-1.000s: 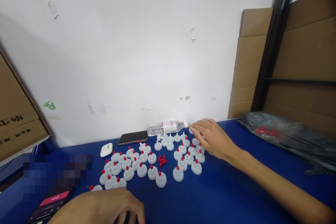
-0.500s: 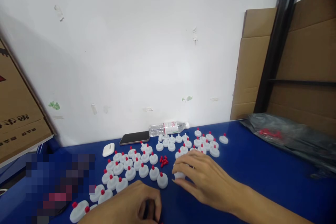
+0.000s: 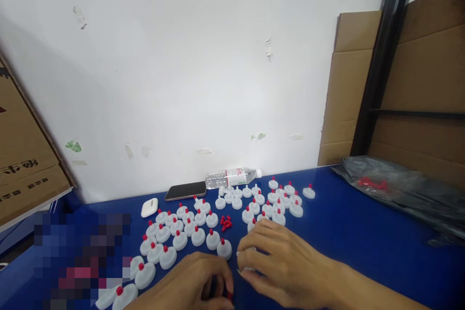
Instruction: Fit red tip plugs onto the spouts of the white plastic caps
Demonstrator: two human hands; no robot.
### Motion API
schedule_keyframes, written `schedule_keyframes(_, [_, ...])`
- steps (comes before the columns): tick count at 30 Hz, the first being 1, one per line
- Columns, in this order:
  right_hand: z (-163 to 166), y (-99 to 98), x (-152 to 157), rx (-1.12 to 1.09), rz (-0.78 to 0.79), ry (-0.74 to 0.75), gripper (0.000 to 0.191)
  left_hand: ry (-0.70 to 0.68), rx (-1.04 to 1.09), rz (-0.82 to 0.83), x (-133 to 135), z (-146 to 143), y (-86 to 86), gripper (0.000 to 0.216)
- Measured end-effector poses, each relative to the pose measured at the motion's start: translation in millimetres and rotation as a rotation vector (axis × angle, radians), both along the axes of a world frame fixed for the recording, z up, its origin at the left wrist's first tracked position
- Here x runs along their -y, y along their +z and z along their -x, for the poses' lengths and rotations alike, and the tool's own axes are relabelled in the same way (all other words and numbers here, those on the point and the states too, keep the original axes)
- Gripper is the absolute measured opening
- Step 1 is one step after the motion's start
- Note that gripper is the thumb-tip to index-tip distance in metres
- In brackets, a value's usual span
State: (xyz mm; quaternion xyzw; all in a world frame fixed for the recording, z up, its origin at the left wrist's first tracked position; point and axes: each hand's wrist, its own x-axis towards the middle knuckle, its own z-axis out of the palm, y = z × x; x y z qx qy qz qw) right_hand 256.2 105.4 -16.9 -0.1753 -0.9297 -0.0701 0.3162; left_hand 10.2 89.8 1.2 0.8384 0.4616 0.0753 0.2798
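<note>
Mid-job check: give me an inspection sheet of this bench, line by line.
Surface: blue table, set against a white wall.
Job's things: many white caps with red tips standing in clusters; a heap of loose red tips among them.
Clutter: water bottle on its side, phone, earbud case, black plastic bag at the right.
Hands: left hand curled, single red tip seemingly pinched at its fingertips; right hand gripping one white cap.
Cables: nothing seen.
Surroundings: cardboard boxes left and right; black post at the right.
</note>
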Motion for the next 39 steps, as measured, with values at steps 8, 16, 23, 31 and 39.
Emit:
schedule_keyframes(8, [2, 1.1, 7, 0.046, 0.094, -0.010, 0.011, 0.078, 0.403, -0.028, -13, -2, -16.4, 0.016])
schedule_keyframes(16, [3, -1.4, 4, 0.115, 0.095, -0.022, 0.017, -0.051, 0.457, -0.393, -8, -3, -26.8, 0.023])
schedule_keyframes(23, [6, -2.9, 5, -0.047, 0.039, -0.064, 0.002, -0.116, 0.490, -0.576, -8, -5, -29.8, 0.014])
schedule_keyframes(31, [10, -13.8, 2, -0.069, -0.006, -0.057, 0.011, 0.080, 0.433, -0.426, -8, -2, -30.0, 0.013])
schedule_keyframes(39, [9, -13.1, 3, -0.154, 0.017, -0.006, 0.017, 0.079, 0.442, -0.505, -8, 2, -42.7, 0.013])
